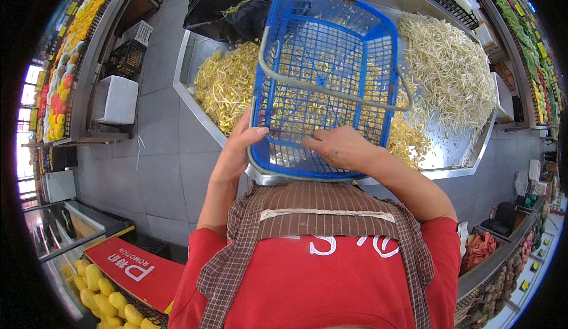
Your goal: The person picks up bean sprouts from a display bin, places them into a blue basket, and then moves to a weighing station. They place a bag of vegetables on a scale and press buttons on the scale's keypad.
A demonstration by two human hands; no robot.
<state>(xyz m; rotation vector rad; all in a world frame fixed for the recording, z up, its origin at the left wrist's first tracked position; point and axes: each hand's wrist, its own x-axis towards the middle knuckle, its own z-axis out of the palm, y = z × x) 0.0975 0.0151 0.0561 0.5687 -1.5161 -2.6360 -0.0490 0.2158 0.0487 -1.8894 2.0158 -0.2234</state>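
Observation:
A blue plastic mesh basket (321, 80) with a pale carrying handle (330, 90) is tilted towards me over a metal tray (448, 162). My left hand (237, 145) grips its rim at the near left corner, thumb on top. Inside the basket, my right hand (344, 149) has its fingers bent together against the mesh; whether a sprout is pinched there is hidden. Yellow-headed soybean sprouts (226, 87) lie heaped on the tray at the left and show through the mesh. A pile of white mung bean sprouts (448, 67) covers the right side.
A black plastic bag (226, 11) sits at the tray's far left. White foam box (116, 99) and black crate (128, 58) stand by the left shelving. Produce stands line both sides, with yellow mangoes (104, 304) at the lower left.

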